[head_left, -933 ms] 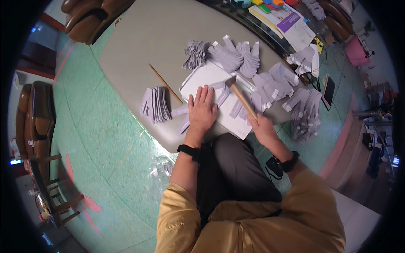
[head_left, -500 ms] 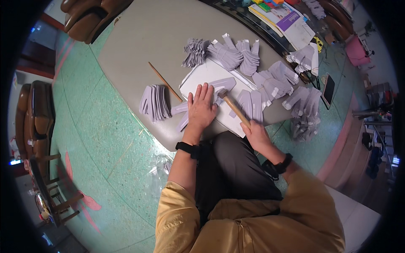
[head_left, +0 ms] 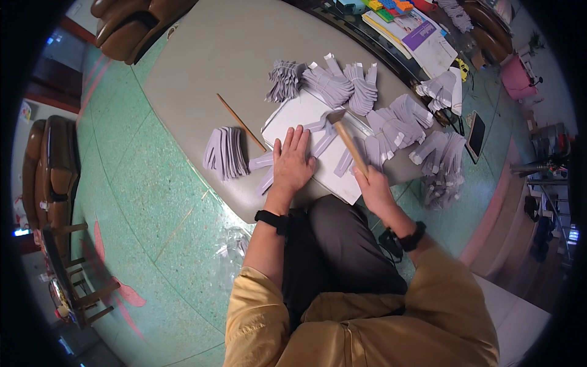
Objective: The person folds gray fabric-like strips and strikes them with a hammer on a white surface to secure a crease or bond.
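Grey table (head_left: 214,55) w/ white board (head_left: 306,110): left hand (head_left: 292,162) flat, open on board; right hand (head_left: 373,189) gripping hammer (head_left: 347,137) over it.

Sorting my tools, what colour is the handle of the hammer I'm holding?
Light tan wood, seen in the head view: hammer in the right hand.

One hammer (head_left: 347,137), one wooden stick (head_left: 241,122), one white board (head_left: 306,113), one phone (head_left: 476,133), two hands

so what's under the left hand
The left hand lies flat on grey paper strips over a white board. Strip ends stick out at its left; what sits beneath the palm is covered.
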Available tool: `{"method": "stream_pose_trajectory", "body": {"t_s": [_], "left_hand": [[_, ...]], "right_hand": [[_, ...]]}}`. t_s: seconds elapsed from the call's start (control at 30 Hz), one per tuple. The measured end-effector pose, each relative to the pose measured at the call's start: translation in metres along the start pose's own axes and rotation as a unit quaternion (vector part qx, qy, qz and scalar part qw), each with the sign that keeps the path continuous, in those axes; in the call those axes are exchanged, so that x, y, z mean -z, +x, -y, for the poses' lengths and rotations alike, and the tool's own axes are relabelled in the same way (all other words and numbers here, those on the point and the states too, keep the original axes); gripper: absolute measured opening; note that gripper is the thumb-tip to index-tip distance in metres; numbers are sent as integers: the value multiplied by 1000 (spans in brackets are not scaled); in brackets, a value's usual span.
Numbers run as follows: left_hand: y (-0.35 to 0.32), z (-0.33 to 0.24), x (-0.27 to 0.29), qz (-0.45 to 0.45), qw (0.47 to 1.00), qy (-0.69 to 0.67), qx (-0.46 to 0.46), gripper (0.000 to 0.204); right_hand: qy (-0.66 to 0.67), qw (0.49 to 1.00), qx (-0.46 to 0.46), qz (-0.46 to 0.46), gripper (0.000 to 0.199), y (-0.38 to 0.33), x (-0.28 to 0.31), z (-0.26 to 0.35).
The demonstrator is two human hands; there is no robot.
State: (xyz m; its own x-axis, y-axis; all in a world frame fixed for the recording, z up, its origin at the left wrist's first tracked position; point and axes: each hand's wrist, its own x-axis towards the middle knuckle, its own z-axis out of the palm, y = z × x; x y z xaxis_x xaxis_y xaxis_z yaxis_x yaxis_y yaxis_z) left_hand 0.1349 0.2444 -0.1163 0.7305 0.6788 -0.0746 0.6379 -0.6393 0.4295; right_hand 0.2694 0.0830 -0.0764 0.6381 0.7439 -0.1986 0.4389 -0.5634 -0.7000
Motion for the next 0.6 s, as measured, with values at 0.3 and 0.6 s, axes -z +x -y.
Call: {"method": "stream_pose_trajectory", "body": {"t_s": [0.3, 0.6], "left_hand": [[-2, -3, 1, -42, 999, 21, -26, 65], [-3, -4, 6, -47, 997, -60, 16, 82]], "right_hand": [[-36, 999, 25, -4, 42, 12, -13, -15], [-34, 998, -28, 38, 45, 14, -23, 15]]}}
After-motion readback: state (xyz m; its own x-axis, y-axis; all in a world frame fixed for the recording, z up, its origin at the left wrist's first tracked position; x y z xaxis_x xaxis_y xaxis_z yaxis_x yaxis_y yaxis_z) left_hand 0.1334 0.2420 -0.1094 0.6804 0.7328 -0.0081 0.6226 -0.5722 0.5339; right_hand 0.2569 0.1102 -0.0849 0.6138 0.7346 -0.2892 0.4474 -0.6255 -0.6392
